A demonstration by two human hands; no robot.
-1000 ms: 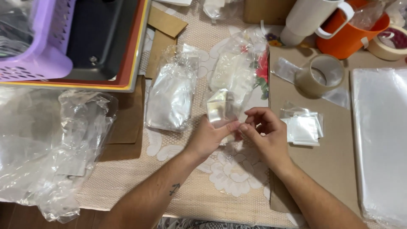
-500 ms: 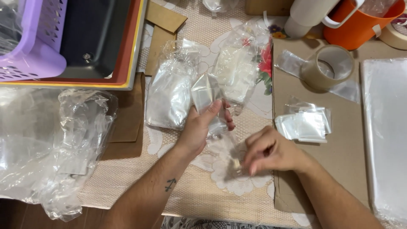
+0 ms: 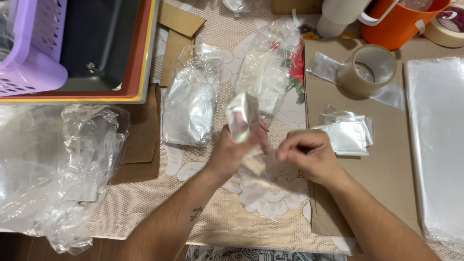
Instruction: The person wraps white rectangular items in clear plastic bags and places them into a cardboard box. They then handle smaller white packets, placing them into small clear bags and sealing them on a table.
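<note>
Both forearms are bare, the left forearm (image 3: 195,213) bearing a small dark tattoo.

Open lace cloth (image 3: 212,212) lies below the left hand (image 3: 232,154) and right hand (image 3: 309,157), giving free passage toward the near desk edge. Just left of the left hand, a filled clear bag (image 3: 188,104) blocks the way. Beyond both hands, a second bag (image 3: 263,77) closes the far side. Just right of the right hand lies a stack of small sleeves (image 3: 345,135); a tape roll (image 3: 367,70) stands behind it. Crumpled plastic (image 3: 63,169) fills the left edge.
</note>
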